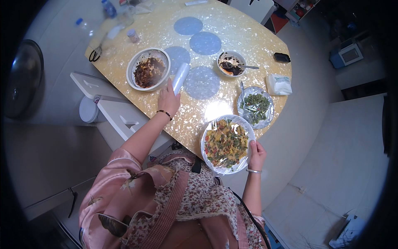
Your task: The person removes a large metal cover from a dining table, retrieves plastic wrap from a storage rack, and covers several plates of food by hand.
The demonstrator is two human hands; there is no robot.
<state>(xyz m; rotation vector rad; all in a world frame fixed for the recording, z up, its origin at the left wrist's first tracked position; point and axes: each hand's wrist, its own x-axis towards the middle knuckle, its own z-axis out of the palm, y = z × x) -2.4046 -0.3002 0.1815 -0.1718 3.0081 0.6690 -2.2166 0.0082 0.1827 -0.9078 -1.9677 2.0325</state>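
Note:
My left hand (168, 100) grips the near end of a roll of clear cling film (181, 79), its index finger along one side. Just beyond that hand stands a white bowl (129, 72) of dark reddish-brown food. With my right hand (257, 155) I hold the right rim of a white plate (203, 137) at the table's near edge. The plate carries a yellow, green and red chopped dish (226, 143) under stretched cling film. A smaller plate of chopped green food (256, 107), also wrapped in film, sits behind it with a utensil handle at its edge.
A small bowl with dark sauce and a spoon (232, 63) stands on the patterned table (149, 26). Nearby are a tissue pack (279, 84), a black tray (282, 57), a small jar (133, 35) and bottles (108, 8). White chairs (124, 118) press against the left edge.

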